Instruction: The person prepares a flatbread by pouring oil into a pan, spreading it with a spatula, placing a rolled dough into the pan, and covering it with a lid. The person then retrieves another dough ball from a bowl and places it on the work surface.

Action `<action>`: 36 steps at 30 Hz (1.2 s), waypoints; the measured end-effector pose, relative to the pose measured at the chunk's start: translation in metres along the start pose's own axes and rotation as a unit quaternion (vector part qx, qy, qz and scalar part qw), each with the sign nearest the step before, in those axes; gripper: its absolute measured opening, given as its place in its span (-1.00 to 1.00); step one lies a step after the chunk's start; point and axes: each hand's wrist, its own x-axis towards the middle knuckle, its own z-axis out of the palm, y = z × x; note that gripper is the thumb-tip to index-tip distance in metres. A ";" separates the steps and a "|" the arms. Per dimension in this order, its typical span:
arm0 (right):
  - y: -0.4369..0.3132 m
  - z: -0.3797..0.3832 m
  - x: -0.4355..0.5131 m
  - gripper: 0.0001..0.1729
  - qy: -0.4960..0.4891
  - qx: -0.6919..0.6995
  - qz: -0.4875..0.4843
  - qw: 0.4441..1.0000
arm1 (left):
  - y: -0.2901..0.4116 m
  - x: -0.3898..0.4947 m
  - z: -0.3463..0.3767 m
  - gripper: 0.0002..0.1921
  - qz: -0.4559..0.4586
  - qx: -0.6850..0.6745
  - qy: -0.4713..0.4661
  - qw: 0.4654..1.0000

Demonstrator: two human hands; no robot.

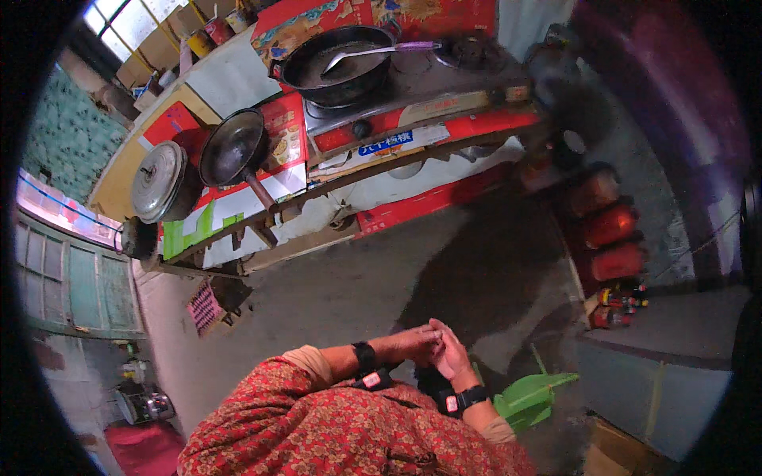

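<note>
My left hand [421, 344] and my right hand [450, 356] touch each other in front of my waist, their fingers meeting and overlapping. I see no object in either one, though the palms are partly hidden. Each wrist wears a black strap; a small tag with writing sits near each. Beyond the hands stands a low table with a gas stove [411, 113]. On the stove rests a black two-handled wok [339, 83], and a metal spatula [363, 53] with a purple handle lies across it. A smaller frying pan [233, 149] and a lidded metal pot [158, 175] stand left of the stove.
Behind me at right is a green plastic dustpan or similar item [530, 395]. Red containers [613, 232] and small bottles [619, 300] line the right side, by a grey cabinet [625, 375]. A small stool with a checked pink top [205, 309] stands on the floor at left.
</note>
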 end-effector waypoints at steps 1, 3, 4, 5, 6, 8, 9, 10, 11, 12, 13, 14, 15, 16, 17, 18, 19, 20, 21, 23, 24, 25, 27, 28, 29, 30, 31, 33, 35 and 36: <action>0.011 -0.009 0.004 -0.61 0.023 0.001 0.005 1.000 | -0.012 0.002 -0.006 -0.69 -0.014 0.004 0.039 0.999; 0.032 -0.027 0.010 -0.62 0.083 0.014 0.054 0.995 | -0.029 0.007 -0.026 -0.69 -0.073 -0.010 0.043 0.996; 0.041 -0.037 0.014 -0.62 0.070 0.019 0.058 0.996 | -0.038 0.010 -0.036 -0.68 -0.089 -0.010 0.050 0.995; 0.052 -0.047 0.015 -0.62 0.073 0.032 0.073 0.994 | -0.049 0.010 -0.044 -0.67 -0.107 -0.012 0.057 0.993; 0.063 -0.056 0.016 -0.62 0.070 0.055 0.087 0.992 | -0.060 0.012 -0.051 -0.66 -0.123 -0.022 0.070 0.990; 0.082 -0.075 0.018 -0.61 0.087 0.066 0.112 0.988 | -0.080 0.017 -0.060 -0.63 -0.146 -0.045 0.087 0.984; 0.090 -0.083 0.018 -0.61 0.088 0.078 0.123 0.985 | -0.089 0.019 -0.064 -0.61 -0.163 -0.048 0.087 0.982; 0.098 -0.090 0.020 -0.59 0.090 0.066 0.113 0.987 | -0.096 0.022 -0.069 -0.59 -0.175 -0.053 0.080 0.980; 0.104 -0.097 0.022 -0.59 0.080 0.078 0.111 0.988 | -0.101 0.025 -0.075 -0.57 -0.203 -0.047 0.088 0.974; 0.109 -0.105 0.022 -0.59 0.085 0.085 0.120 0.985 | -0.112 0.025 -0.072 -0.50 -0.178 -0.034 0.149 0.972; 0.113 -0.112 0.021 -0.59 0.086 0.093 0.123 0.984 | -0.117 0.030 -0.078 -0.48 -0.216 -0.031 0.160 0.963; 0.117 -0.119 0.021 -0.58 0.099 0.096 0.120 0.983 | -0.122 0.035 -0.082 -0.46 -0.242 -0.034 0.160 0.956; 0.120 -0.125 0.021 -0.57 0.094 0.102 0.118 0.983 | -0.126 0.040 -0.086 -0.45 -0.268 -0.036 0.159 0.949; 0.122 -0.131 0.021 -0.56 0.088 0.108 0.117 0.983 | -0.131 0.044 -0.088 -0.38 -0.263 -0.051 0.153 0.951; 0.124 -0.137 0.022 -0.55 0.074 0.118 0.108 0.984 | -0.134 0.048 -0.092 -0.37 -0.246 -0.033 0.145 0.958; 0.126 -0.142 0.023 -0.56 0.098 0.134 0.139 0.976 | -0.137 0.050 -0.094 -0.36 -0.235 -0.012 0.140 0.962; 0.128 -0.147 0.026 -0.55 0.097 0.137 0.136 0.976 | -0.139 0.052 -0.096 -0.34 -0.224 0.010 0.133 0.965; 0.129 -0.151 0.028 -0.55 0.090 0.143 0.125 0.978 | -0.138 0.056 -0.099 -0.33 -0.264 -0.009 0.150 0.953; 0.131 -0.155 0.031 -0.54 0.077 0.152 0.106 0.980 | -0.139 0.059 -0.100 -0.34 -0.273 -0.008 0.157 0.949; 0.135 -0.161 0.035 -0.50 0.087 0.133 0.112 0.981 | -0.138 0.067 -0.102 -0.36 -0.288 -0.006 0.172 0.942; 0.136 -0.163 0.037 -0.48 0.089 0.124 0.111 0.982 | -0.138 0.069 -0.102 -0.36 -0.289 -0.004 0.176 0.941; 0.137 -0.166 0.038 -0.48 0.091 0.115 0.109 0.983 | -0.139 0.073 -0.103 -0.36 -0.289 -0.001 0.179 0.940; 0.138 -0.172 0.039 -0.48 0.084 0.104 0.094 0.986 | -0.140 0.077 -0.105 -0.35 -0.297 0.004 0.178 0.938; 0.139 -0.174 0.041 -0.50 0.098 0.120 0.110 0.982 | -0.142 0.079 -0.107 -0.35 -0.303 0.007 0.173 0.937; 0.140 -0.177 0.042 -0.52 0.100 0.143 0.113 0.978 | -0.144 0.080 -0.111 -0.35 -0.308 0.010 0.169 0.936; 0.141 -0.179 0.044 -0.54 0.108 0.162 0.120 0.974 | -0.147 0.081 -0.112 -0.35 -0.304 0.019 0.180 0.935; 0.142 -0.181 0.045 -0.53 0.100 0.164 0.117 0.974 | -0.152 0.083 -0.113 -0.35 -0.300 0.027 0.191 0.934; 0.144 -0.184 0.046 -0.51 0.099 0.163 0.116 0.975 | -0.158 0.087 -0.118 -0.35 -0.305 0.028 0.199 0.931; 0.145 -0.187 0.047 -0.49 0.108 0.159 0.121 0.974 | -0.161 0.089 -0.123 -0.34 -0.325 0.014 0.193 0.926; 0.145 -0.188 0.048 -0.48 0.106 0.161 0.115 0.975 | -0.162 0.089 -0.124 -0.34 -0.324 0.015 0.193 0.926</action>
